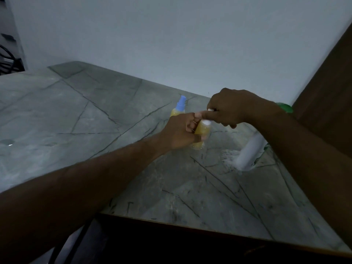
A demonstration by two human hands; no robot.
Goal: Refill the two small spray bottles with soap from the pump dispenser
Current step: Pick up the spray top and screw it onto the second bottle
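My left hand (pixel 181 130) grips a small clear spray bottle (pixel 202 131) filled with yellow soap, held just above the marble table (pixel 85 115). My right hand (pixel 230 107) pinches the bottle's white spray cap (pixel 209 110) at the top. A second small bottle (pixel 178 108), also yellow inside and fitted with a blue spray top, stands upright on the table just behind my left hand. A green object (pixel 284 107), perhaps the pump dispenser, peeks out behind my right wrist and is mostly hidden.
A white cylindrical object (pixel 249 151) lies blurred on the table under my right forearm. A dark wooden panel (pixel 327 88) rises at the right. The grey wall (pixel 171 35) backs the table. The table's front edge (pixel 190 225) runs near me.
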